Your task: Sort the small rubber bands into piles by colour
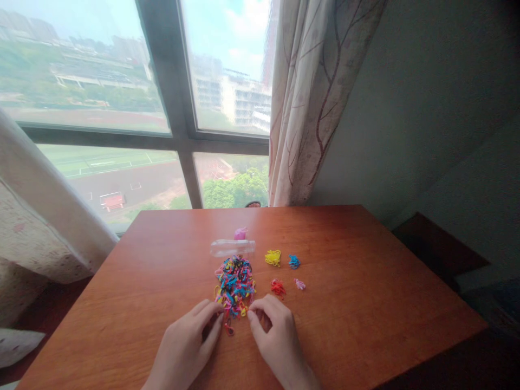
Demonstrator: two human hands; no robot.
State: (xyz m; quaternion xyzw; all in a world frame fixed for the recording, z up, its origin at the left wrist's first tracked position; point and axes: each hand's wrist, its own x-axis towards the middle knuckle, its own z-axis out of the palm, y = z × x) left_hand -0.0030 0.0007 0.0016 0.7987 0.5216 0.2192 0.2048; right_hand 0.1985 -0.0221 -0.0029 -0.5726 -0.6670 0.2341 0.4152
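The band pile [234, 284] stretches toward twelve o'clock from both hands, the right hand [276, 336] pinching its near edge, the left hand [190, 341] curled, grip unclear.

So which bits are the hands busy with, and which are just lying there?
Busy with: left hand, right hand, the mixed pile of little bands they touch, yellow pile, blue pile, red pile, pink pile.
Just lying there: clear bottle on its side, pink cap, curtain.
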